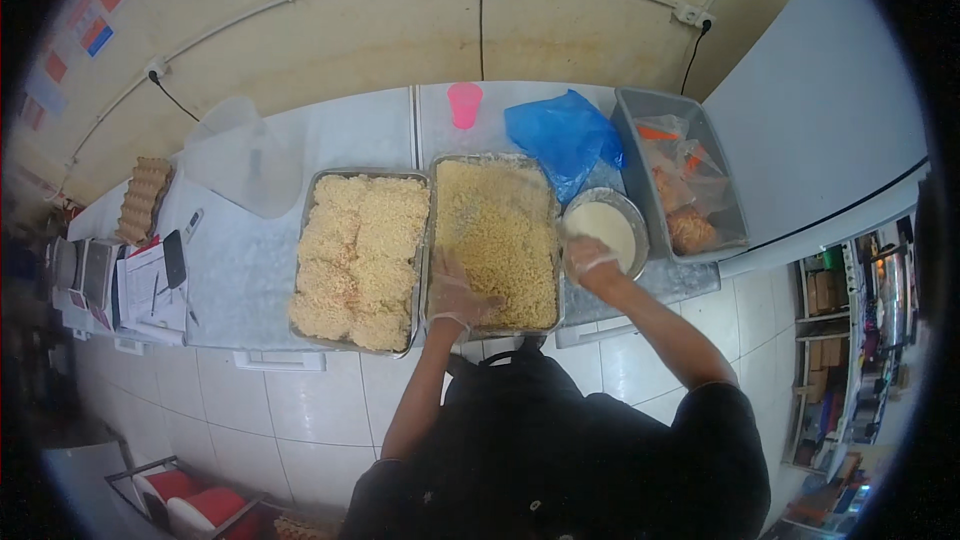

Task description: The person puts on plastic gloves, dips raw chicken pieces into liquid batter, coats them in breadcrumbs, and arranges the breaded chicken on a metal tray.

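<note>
Left hand [458,297] lies flat, fingers spread, in the crumb tray [545,240]; right hand [590,262], fingers curled, touches the batter bowl [632,217].

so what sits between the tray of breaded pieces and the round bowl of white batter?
Head view: the crumb tray, with the left hand resting in its crumbs.

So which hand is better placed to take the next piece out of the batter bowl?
Probably the right hand: it is already at the rim of the batter bowl. The left hand lies in the crumb tray, farther from the bowl.
</note>
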`<state>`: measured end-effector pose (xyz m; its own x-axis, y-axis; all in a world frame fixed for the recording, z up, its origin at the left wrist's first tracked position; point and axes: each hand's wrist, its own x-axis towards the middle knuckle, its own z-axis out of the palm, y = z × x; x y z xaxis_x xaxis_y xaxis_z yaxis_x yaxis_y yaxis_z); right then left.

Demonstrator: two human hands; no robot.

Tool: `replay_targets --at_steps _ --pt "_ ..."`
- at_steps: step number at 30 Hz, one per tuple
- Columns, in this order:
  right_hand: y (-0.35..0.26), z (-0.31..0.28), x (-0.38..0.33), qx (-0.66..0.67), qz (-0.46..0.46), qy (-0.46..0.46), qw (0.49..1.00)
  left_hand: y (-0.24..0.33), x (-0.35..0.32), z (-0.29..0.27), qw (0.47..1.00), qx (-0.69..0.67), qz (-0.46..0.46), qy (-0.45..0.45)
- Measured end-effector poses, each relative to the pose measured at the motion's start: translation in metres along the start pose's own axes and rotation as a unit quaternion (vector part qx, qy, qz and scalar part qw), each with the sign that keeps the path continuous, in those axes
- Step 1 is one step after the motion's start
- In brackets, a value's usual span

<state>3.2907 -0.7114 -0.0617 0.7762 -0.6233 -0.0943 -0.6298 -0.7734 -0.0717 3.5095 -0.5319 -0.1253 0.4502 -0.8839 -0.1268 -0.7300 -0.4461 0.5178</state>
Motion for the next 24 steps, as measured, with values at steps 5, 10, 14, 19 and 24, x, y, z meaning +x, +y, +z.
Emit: replay_targets --at_steps 5,10,14,19,24 --pt "-0.023 -0.004 -0.026 0.178 0.015 -0.103 0.979 -0.01 0.002 0.024 0.999 -0.041 -0.014 0.0" --pt "-0.026 0.032 -0.036 0.33 -0.049 -0.055 0.941 -0.014 0.015 0.05 0.94 -0.31 -0.003 0.145" --pt "-0.039 0.032 -0.037 0.452 0.008 -0.093 0.887 0.011 0.021 0.057 0.922 -0.326 -0.017 0.206" --pt "-0.014 0.069 -0.031 0.741 0.148 -0.213 0.62 0.052 0.045 0.057 0.889 -0.311 0.007 0.337" --pt "0.002 0.068 0.004 0.737 0.123 -0.211 0.63 0.038 0.071 0.046 0.965 -0.151 0.144 0.16"
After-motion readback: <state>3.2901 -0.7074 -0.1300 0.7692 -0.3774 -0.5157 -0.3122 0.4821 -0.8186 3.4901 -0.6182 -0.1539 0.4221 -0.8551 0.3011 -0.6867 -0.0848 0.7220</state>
